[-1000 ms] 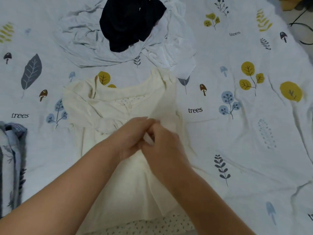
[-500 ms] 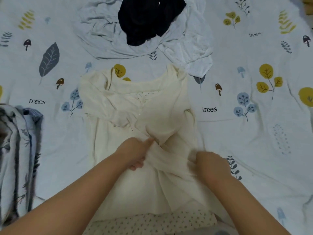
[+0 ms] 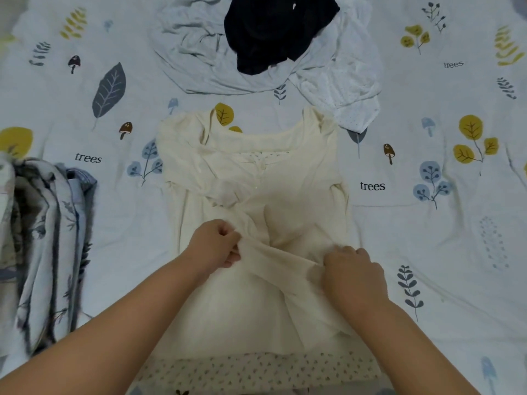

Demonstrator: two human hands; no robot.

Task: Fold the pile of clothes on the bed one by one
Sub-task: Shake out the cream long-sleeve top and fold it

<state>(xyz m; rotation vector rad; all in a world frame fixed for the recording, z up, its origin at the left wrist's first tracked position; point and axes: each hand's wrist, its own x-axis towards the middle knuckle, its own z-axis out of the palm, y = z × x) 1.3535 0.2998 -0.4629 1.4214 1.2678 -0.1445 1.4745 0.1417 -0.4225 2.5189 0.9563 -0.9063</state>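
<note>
In the head view, a cream blouse (image 3: 256, 212) lies flat in the centre of the frame on the printed bedsheet (image 3: 427, 252), neckline toward the top and a dotted hem band at the bottom edge. Its sleeves are already laid inward across the body, which narrows it for folding. The left hand (image 3: 215, 243), just left of centre, has its grip closed around a bunched strip of the blouse's fabric. The right hand (image 3: 353, 273), lower right of centre, pinches the other end of that strip, so the cloth runs taut between them, probably to straighten it. At the top of the frame wait the unfolded clothes: a dark garment (image 3: 273, 32) on a pale grey one (image 3: 196, 58) beside a white mesh piece (image 3: 348, 92). At the left edge sits a folded patterned stack (image 3: 45, 238).
</note>
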